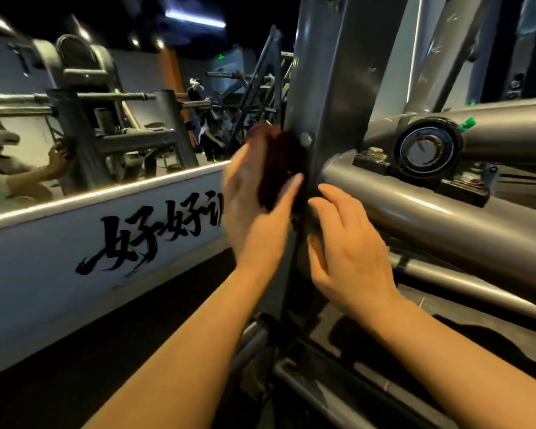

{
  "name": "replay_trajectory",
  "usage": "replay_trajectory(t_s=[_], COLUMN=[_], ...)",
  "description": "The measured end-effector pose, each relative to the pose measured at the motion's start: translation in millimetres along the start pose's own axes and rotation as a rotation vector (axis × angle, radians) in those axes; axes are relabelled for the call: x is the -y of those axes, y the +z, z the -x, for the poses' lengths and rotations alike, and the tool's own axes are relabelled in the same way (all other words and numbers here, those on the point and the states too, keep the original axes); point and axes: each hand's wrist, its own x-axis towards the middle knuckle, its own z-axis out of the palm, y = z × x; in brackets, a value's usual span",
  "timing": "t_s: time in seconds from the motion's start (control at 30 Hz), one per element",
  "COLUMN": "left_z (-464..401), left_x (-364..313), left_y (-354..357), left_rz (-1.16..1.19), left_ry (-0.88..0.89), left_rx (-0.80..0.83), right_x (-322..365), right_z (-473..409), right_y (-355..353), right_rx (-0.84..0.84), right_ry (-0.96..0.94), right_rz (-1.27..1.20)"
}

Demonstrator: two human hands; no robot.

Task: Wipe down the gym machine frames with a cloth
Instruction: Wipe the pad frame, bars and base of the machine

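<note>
Head view: left hand [254,193] presses a dark red cloth [280,168] against the grey upright steel post [331,97].
Left grip clenched on cloth; right hand [350,252], beside the post, rests released.

There is only one view, taken from the person's head, wide-angled and bending straight lines near the edges. It looks forward and slightly down along both bare forearms, which enter from the bottom edge, and sits very close to the grey upright post [328,88] of the machine, which fills the centre from top to bottom. To the left it takes in a wall mirror [90,119] above a white lettered panel [44,274]; to the right, thick frame tubes [446,218] running off toward the edge. With no second view, nothing is shared.
</note>
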Motion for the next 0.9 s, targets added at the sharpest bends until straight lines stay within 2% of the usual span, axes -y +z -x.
replay_trajectory(t_s=[0.07, 0.13, 0.27, 0.33, 0.4, 0.5, 0.6, 0.73, 0.8, 0.87, 0.9], left_z=[2, 16, 67, 78, 81, 97, 115, 112, 109, 111, 114], left_x=[-2, 19, 77, 76, 67, 73, 115, 151, 137, 116, 113], left_y=[13, 12, -19, -22, -12, -3, -36, -67, -50, -34, -31], left_rz=[0.094, 0.137, -0.022, 0.079, 0.184, 0.078, -0.019, -0.208, -0.076, 0.184, 0.230], left_ry=[0.026, -0.054, -0.248, -0.238, -0.178, -0.091, -0.249, -0.162, -0.230, -0.434, -0.500], left_rx=[0.068, 0.088, -0.007, -0.031, 0.028, 0.130, 0.345, 0.203, 0.247, 0.308, 0.317], right_x=[-3, -4, -5, -4, -1, -1, -2, 5, 7, 5, 4], right_z=[-2, 7, 46, 58, 62, 70, 89, 108, 109, 111, 113], right_y=[4, 9, 31, 41, 50, 61, 67, 73, 77, 81, 82], right_rx=[-0.028, -0.009, 0.133, 0.208, 0.271, 0.325, 0.416, 0.549, 0.565, 0.563, 0.567], right_ry=[-0.010, -0.011, 0.053, 0.062, 0.075, 0.120, 0.173, 0.277, 0.319, 0.349, 0.357], right_rz=[0.050, 0.073, 0.074, 0.051, 0.008, -0.039, -0.020, -0.127, -0.207, -0.264, -0.270])
